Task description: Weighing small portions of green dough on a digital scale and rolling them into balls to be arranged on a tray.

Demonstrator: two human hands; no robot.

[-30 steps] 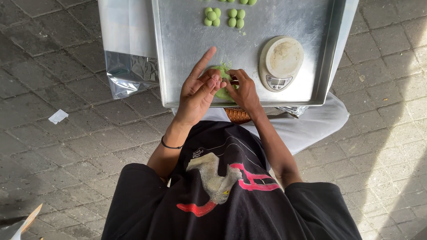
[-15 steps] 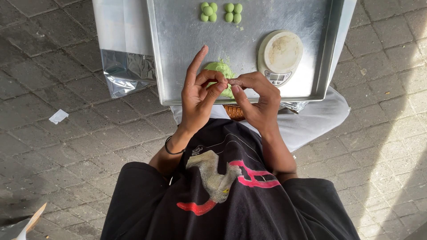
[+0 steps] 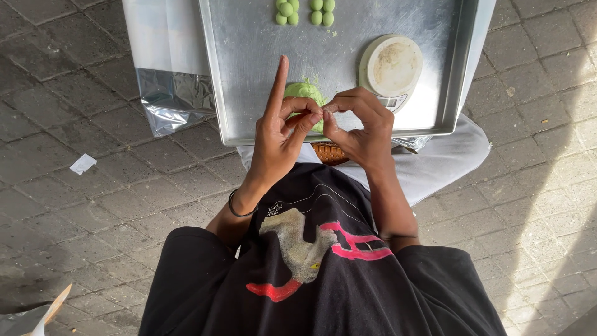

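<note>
Green dough lump (image 3: 303, 93) sits at the tray's near edge, both hands pinching right over it.

Left hand (image 3: 280, 140) and right hand (image 3: 360, 127) meet fingertip to fingertip, nipping a small bit; left forefinger points up. Metal tray (image 3: 249, 74) has bare room mid-sheet; green dough balls (image 3: 305, 11) far edge, round scale (image 3: 390, 67) right.

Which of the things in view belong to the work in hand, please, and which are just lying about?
In use: left hand, right hand, green dough lump, green dough balls, metal tray, round scale.
Lying about: foil bag, paper scrap.
</note>
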